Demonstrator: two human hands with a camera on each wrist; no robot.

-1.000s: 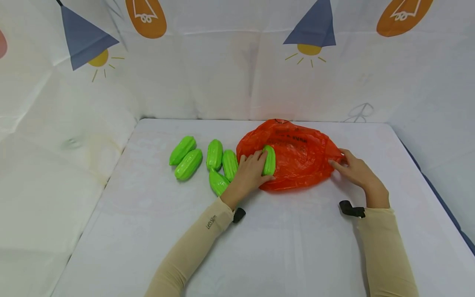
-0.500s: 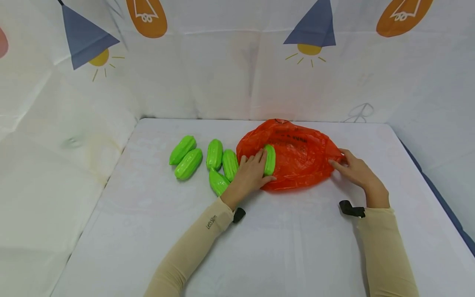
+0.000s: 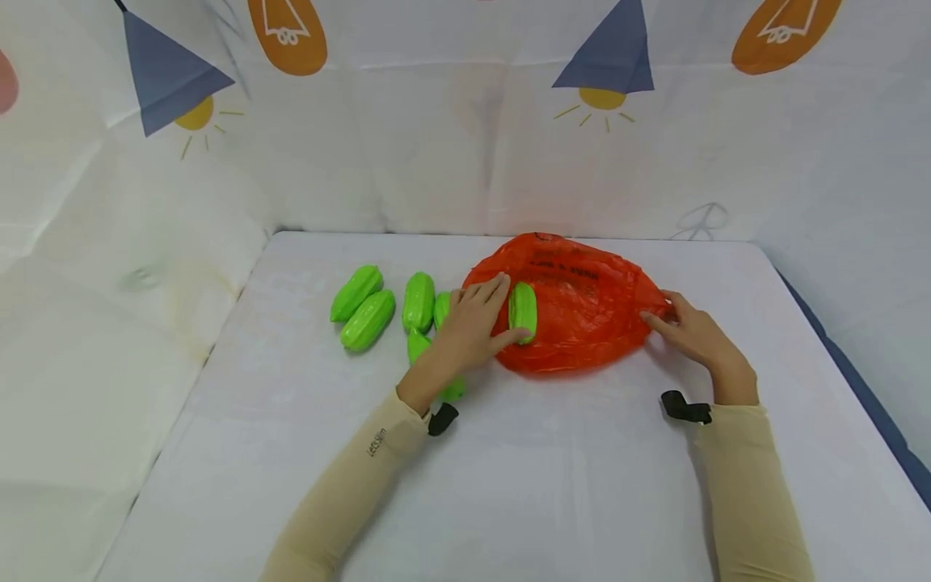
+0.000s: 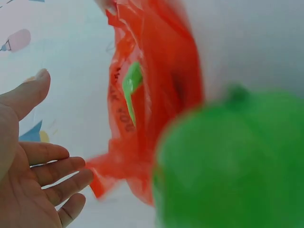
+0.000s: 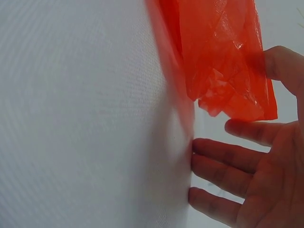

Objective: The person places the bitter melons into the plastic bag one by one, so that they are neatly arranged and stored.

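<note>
Left hand [image 3: 468, 327]'s slid back off that green veggie [image 3: 523, 311], fingers stretched out and holding nothing. Veggie's sitting at the red bag [image 3: 582, 319]'s mouth; right hand [image 3: 691, 331] pinches the bag's other end. Probably light, firm, slick, so I'd grab its middle. Bag's flimsy, take an edge.

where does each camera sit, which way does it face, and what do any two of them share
Head: worn on the head, looking forward and down at the white table, red bag and green pieces; left hand, right hand and beige sleeves show.
Left wrist: looks along the left hand's open palm toward the bag, a blurred green shape close by.
Right wrist: looks along the right hand at the bag's end.
Shared: head and left wrist both show the left hand and bag; head and right wrist, the right hand and bag.
</note>
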